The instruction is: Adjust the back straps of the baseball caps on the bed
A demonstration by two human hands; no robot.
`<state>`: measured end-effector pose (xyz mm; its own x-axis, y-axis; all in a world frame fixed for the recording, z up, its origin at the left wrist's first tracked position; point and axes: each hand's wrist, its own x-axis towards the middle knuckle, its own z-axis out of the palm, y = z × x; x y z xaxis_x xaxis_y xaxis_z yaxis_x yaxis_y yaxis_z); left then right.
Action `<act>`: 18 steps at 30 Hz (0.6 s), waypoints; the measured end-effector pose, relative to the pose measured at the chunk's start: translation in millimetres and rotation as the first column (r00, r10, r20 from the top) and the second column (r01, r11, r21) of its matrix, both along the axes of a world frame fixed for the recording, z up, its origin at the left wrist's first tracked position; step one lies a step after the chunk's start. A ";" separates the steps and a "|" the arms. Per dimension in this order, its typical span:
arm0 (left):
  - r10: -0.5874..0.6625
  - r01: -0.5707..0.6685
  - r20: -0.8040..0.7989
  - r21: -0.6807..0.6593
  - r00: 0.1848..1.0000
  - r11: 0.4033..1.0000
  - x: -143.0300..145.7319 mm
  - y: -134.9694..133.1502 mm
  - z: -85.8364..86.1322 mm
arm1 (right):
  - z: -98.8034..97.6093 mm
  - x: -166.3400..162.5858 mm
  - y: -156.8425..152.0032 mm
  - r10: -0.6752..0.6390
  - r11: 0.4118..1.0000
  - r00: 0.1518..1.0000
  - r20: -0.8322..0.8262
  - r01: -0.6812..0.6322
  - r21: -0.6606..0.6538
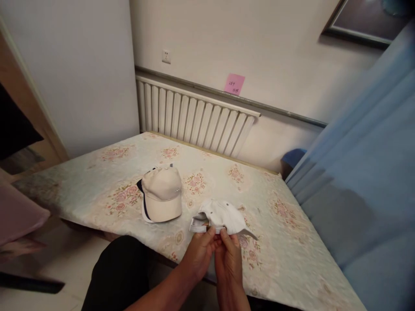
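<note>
1. White baseball cap [228,215] is just beyond the hands, its long axis running crosswise: rear strap [198,229] toward the left, brim [248,233] to the right.
2. Left hand [201,247] and right hand [231,252] are about equally near, thumbs and fingers closed together, pinching the strap.
3. Beige cap [164,188] sits left of the hands, farther off, over other brims.
4. Several fingers are hidden; whether the held cap touches the floral cover [214,172] is unclear.
</note>
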<state>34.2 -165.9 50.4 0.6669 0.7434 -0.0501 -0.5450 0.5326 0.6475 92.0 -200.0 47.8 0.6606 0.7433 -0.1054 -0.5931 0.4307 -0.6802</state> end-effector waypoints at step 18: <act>0.028 -0.028 0.078 0.000 0.997 1.000 -11.7 5.9 0.0 | 26.4 51.2 -11.3 -0.062 0.987 0.987 -0.150 0.083 0.141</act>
